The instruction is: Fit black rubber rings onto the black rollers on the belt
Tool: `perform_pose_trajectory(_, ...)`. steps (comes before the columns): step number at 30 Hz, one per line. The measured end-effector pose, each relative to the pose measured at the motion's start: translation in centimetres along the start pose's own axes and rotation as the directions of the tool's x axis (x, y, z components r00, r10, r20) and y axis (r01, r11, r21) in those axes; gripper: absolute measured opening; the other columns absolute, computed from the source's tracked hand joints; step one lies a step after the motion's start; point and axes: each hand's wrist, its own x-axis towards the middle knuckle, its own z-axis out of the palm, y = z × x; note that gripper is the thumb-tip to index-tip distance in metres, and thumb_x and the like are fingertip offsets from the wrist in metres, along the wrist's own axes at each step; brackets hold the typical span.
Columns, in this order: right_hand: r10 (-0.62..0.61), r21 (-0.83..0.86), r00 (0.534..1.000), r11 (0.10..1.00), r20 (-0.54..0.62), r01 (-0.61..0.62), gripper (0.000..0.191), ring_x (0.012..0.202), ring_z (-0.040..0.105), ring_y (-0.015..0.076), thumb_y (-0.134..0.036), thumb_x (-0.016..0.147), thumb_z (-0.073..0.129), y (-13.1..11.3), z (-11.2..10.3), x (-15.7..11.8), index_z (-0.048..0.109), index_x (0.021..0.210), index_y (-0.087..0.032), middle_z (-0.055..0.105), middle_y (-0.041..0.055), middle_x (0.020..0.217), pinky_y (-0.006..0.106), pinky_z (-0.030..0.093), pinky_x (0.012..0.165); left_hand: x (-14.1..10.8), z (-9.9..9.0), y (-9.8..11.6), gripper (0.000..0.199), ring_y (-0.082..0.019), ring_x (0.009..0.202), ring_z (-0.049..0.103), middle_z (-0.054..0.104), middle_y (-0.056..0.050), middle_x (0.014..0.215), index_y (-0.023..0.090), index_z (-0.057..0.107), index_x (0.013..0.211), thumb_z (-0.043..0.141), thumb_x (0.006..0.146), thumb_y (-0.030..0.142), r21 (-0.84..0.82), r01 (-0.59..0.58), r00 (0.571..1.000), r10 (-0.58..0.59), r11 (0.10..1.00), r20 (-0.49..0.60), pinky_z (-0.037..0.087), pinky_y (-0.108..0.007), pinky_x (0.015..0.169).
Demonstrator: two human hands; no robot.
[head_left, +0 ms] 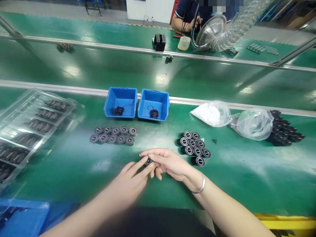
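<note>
Between my two hands, over the green bench, is a small round black part [148, 161] with a light spot at its centre. My left hand [134, 176] presses its fingertips on the part. From the other side my right hand [164, 163] pinches it between thumb and fingers. Left of my hands, black round caps [112, 139] stand in two rows. To the right is a cluster of black cylinders [192, 143] with slotted round tops. Tiny dark pieces [214, 141] lie beside that cluster.
Two blue bins, a left one [120, 89] and a right one [153, 93], hold thin black rings. A clear divided tray [37, 138] is at left. Plastic bags [214, 113] and a black pile [283, 130] lie right. Across the bench, a person [184, 19] sits by a clear duct [239, 29].
</note>
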Motion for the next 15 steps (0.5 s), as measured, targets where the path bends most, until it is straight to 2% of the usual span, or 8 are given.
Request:
perform_pose_trajectory(3, -0.03, -0.045, 0.996, 0.999, -0.084, 0.026, 0.032, 0.053, 0.064, 0.0121, -0.038, 0.09, 0.063, 0.3, 0.4, 0.0, 0.065, 0.11, -0.013, 0.063, 0.0005, 0.062, 0.015, 0.046, 0.037, -0.1, 0.2, 0.2, 0.033, -0.032, 0.145, 0.022, 0.05, -0.006, 0.147, 0.014, 0.069, 0.104, 0.038, 0.094, 0.01, 0.013, -0.007, 1.0, 0.006, 1.0, 0.017, 0.038, -0.042, 0.097)
perform_pose_trajectory(7, -0.017, -0.065, 0.995, 0.998, -0.103, 0.01, 0.031, 0.051, 0.062, 0.0106, -0.041, 0.092, 0.06, 0.5, 0.7, 0.3, 0.064, 0.108, -0.014, 0.062, -0.0003, 0.063, 0.015, 0.048, 0.037, 0.0, 0.4, 0.9, 0.034, -0.031, 0.148, 0.016, 0.049, -0.008, 0.148, 0.012, 0.066, 0.112, 0.037, 0.094, 0.009, 0.007, 0.026, 0.999, -0.026, 1.0, 0.021, 0.044, -0.039, 0.095)
perform_pose_trajectory(12, -0.051, -0.162, 0.988, 0.986, -0.147, 0.027, 0.027, 0.037, 0.051, 0.0065, -0.039, 0.093, 0.058, 0.5, 0.9, 0.4, 0.062, 0.105, -0.015, 0.055, -0.0054, 0.056, 0.017, 0.048, 0.031, -0.5, 0.0, 0.4, 0.033, -0.03, 0.147, 0.02, 0.044, -0.013, 0.15, 0.009, 0.062, 0.117, 0.038, 0.095, 0.009, -0.039, 0.02, 0.999, -0.019, 0.999, 0.032, 0.046, -0.038, 0.098)
perform_pose_trajectory(15, -0.035, -0.108, 0.991, 0.994, -0.128, 0.022, 0.031, 0.05, 0.062, 0.0108, -0.041, 0.094, 0.056, 0.1, 1.1, 0.1, 0.059, 0.112, -0.016, 0.064, 0.0015, 0.077, 0.019, 0.052, 0.033, -0.9, -0.2, -0.3, 0.033, -0.025, 0.144, 0.03, 0.049, -0.012, 0.147, 0.011, 0.062, 0.117, 0.036, 0.096, 0.009, -0.022, 0.008, 1.0, -0.008, 1.0, 0.024, 0.044, -0.037, 0.101)
